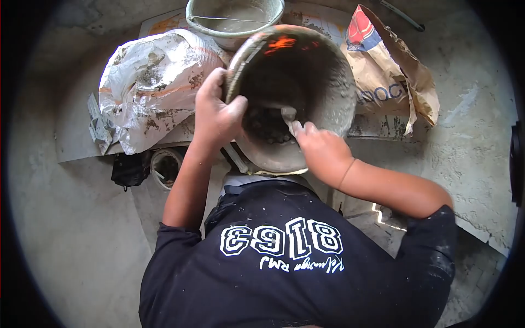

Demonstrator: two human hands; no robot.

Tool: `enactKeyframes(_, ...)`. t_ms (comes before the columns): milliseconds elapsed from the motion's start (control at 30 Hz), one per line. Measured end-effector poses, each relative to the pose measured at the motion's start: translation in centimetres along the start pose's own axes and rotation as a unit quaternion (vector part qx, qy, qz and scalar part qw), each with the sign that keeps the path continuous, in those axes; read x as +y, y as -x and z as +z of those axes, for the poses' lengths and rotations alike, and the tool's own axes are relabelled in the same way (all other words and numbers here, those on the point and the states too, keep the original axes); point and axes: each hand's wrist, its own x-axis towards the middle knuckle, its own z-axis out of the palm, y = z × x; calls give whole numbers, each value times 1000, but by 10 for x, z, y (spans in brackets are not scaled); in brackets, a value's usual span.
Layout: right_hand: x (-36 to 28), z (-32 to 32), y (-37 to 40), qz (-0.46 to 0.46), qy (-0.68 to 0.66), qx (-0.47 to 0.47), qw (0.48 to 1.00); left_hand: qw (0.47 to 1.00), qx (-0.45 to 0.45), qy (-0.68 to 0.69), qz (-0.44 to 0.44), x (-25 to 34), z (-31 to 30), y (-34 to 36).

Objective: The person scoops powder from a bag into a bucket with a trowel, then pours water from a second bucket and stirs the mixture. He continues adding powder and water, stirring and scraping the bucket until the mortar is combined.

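Note:
A mortar-caked bucket (342, 101) is tipped with its mouth towards me, just in front of my body. My left hand (220, 112) is closed on its left rim, the thumb over the edge. Inside the mouth, my right hand (322, 150) is wrapped around a hand tool coated in grey (288, 113). The tool's working end is lost in the dark interior, so its exact kind does not show. Dark, lumpy material (268, 128) lies low in the bucket.
Behind stands another bucket (235, 38) with grey contents and a wire handle. A stained white sack (147, 82) lies left, and a torn paper bag (383, 76) stands right. Below the board's edge are a black bag (130, 170) and a small pail (165, 167).

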Motion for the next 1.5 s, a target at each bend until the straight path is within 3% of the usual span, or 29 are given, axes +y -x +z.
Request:
enactKeyframes(133, 46, -62, 5, -182, 157, 18, 970, 993, 94, 61, -29, -6, 1, 14)
enactKeyframes(267, 52, -92, -2, -90, 217, -52, 970, 996, 78, 37, -38, -1, -2, 23)
enactKeyframes(333, 51, -84, -5, -76, 222, 32, 972, 995, 72, 51, -43, 2, 2, 25)
enactKeyframes(400, 45, -74, -17, -3, 249, 14, 968, 998, 38, 41, -35, 3, 4, 23)
enactKeyframes(467, 44, -52, -28, 15, 251, -10, 968, 999, 21, 48, -6, 12, 13, 23)
enactKeyframes(533, 40, -30, -33, 70, 223, -53, 971, 1000, 10, 3, -8, 10, 14, 20)
enactKeyframes(633, 46, -23, -21, 64, 142, -103, 982, 997, 22, 68, -8, 9, 15, 14)
enactKeyframes(733, 32, -40, -12, 64, 53, -152, 985, 996, 13, 46, 74, 8, 26, 14)
enactKeyframes(767, 27, -46, -14, 100, 28, -214, 971, 986, 59, -18, 154, 7, 32, 7)
enactKeyframes(800, 22, -49, -14, 139, 3, -276, 951, 996, -2, -35, 83, 14, 31, 13)
enactKeyframes(867, 19, -48, -17, 158, -28, -260, 952, 984, 15, -50, 172, 13, 37, 6)
enactKeyframes(1067, -12, -60, -19, 292, -244, -264, 886, 991, -77, -3, 105, -6, 3, -19)
enactKeyframes(1233, -25, -67, -22, 287, -283, -259, 878, 989, -109, 48, 89, 2, -12, -34)
enactKeyframes(1367, -30, -73, -19, 271, -344, -235, 868, 990, -125, -14, 67, 1, -11, -46)
enactKeyframes(1400, -32, -75, -19, 277, -359, -228, 861, 990, -117, -33, 68, -5, -12, -50)
enactKeyframes(1433, -28, -68, -16, 295, -452, -217, 814, 991, -118, -38, 52, -7, -14, -52)
enactKeyframes(1500, -20, -74, -23, 297, -451, -221, 812, 991, -113, -50, 48, -12, -19, -56)
